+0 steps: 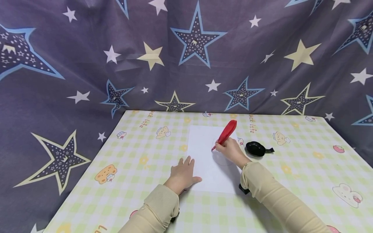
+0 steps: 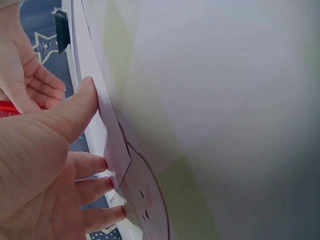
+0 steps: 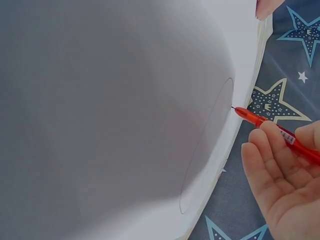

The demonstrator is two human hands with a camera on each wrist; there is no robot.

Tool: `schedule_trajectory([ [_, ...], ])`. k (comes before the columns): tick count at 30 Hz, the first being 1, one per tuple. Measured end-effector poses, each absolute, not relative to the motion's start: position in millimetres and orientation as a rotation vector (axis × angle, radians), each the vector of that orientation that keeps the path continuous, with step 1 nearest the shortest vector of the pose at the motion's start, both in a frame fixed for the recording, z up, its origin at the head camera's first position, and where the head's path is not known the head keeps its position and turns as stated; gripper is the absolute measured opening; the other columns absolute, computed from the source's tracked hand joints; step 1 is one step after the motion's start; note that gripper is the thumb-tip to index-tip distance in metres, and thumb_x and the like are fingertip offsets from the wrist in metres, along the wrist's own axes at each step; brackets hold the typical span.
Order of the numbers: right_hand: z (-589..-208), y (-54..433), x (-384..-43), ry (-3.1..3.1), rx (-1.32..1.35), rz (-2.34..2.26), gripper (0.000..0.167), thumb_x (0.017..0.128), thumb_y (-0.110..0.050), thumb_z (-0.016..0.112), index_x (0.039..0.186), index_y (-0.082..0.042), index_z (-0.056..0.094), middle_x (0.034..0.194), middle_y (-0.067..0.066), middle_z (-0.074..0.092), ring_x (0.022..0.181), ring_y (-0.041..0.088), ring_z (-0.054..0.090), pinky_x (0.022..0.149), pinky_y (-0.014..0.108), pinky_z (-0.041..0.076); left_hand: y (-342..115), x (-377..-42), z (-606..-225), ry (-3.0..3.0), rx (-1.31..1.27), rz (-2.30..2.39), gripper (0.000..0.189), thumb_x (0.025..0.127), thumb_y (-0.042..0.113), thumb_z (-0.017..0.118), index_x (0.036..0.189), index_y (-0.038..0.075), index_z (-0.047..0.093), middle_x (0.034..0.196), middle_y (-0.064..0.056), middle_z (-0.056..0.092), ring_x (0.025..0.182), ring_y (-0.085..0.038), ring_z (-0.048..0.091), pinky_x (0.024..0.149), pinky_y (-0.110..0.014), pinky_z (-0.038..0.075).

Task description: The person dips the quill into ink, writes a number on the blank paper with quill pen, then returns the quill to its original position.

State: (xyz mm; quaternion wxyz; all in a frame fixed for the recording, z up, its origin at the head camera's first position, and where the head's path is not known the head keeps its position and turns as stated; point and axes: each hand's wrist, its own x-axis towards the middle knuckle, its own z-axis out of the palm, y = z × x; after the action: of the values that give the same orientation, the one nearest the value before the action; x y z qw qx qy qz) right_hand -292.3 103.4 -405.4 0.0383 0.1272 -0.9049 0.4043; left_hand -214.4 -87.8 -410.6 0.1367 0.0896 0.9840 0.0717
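A sheet of white paper (image 1: 201,174) lies on the checked tablecloth. My right hand (image 1: 230,150) pinches a red pen (image 1: 226,132) with a broad, feather-like red top. The pen slants, its tip down at the paper, and in the right wrist view the red pen (image 3: 250,116) meets a thin curved line (image 3: 200,135). That line forms a rounded outline on the sheet, partly hidden by my hand in the head view. My left hand (image 1: 183,173) rests at the paper's left edge with fingers spread. In the left wrist view, the left thumb (image 2: 82,105) lies on the paper.
A small black pan-shaped object (image 1: 255,149) with a short handle lies right of the paper. The tablecloth (image 1: 309,174) has printed cartoon figures. Behind the table hangs a dark curtain (image 1: 180,77) patterned with stars.
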Motion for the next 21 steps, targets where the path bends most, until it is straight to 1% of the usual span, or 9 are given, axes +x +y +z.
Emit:
schedule_trajectory([
  [4, -405.0, 103.8, -291.1, -2.776, 0.384, 1.251, 0.018, 0.086, -0.007, 0.058, 0.077, 0.004, 0.068, 0.063, 0.006, 0.063, 0.048, 0.011, 0.04, 0.044, 0.025, 0.031, -87.7, -214.5, -410.2, 2.85, 0.264, 0.22, 0.075, 0.083, 0.05, 0.061, 0.139, 0.006, 0.04, 0.146, -0.009, 0.032, 0.132, -0.032, 0.027, 0.095, -0.055, 0.034],
  [7, -404.1, 105.9, -290.3, -2.753, 0.395, 1.24, 0.02, 0.087, -0.008, 0.057, 0.075, 0.003, 0.068, 0.064, 0.007, 0.063, 0.05, 0.012, 0.044, 0.045, 0.025, 0.033, -87.4, -213.9, -409.8, 2.849, 0.269, 0.224, 0.075, 0.083, 0.05, 0.061, 0.14, 0.006, 0.039, 0.146, -0.009, 0.031, 0.132, -0.033, 0.027, 0.095, -0.055, 0.034],
  [13, -396.8, 111.7, -289.9, -2.708, 0.4, 1.197, 0.02, 0.088, -0.009, 0.057, 0.077, 0.002, 0.07, 0.066, 0.007, 0.064, 0.057, 0.015, 0.051, 0.049, 0.026, 0.039, -87.3, -213.6, -409.4, 2.846, 0.266, 0.224, 0.075, 0.083, 0.05, 0.06, 0.14, 0.007, 0.039, 0.146, -0.009, 0.03, 0.133, -0.032, 0.026, 0.095, -0.055, 0.033],
  [21, -390.1, 120.2, -290.8, -2.709, 0.36, 1.187, 0.02, 0.089, -0.011, 0.056, 0.081, -0.001, 0.071, 0.07, 0.004, 0.065, 0.063, 0.016, 0.053, 0.057, 0.028, 0.041, -87.9, -212.9, -409.3, 2.839, 0.263, 0.211, 0.075, 0.084, 0.051, 0.059, 0.141, 0.007, 0.037, 0.147, -0.008, 0.029, 0.133, -0.032, 0.025, 0.096, -0.054, 0.032],
])
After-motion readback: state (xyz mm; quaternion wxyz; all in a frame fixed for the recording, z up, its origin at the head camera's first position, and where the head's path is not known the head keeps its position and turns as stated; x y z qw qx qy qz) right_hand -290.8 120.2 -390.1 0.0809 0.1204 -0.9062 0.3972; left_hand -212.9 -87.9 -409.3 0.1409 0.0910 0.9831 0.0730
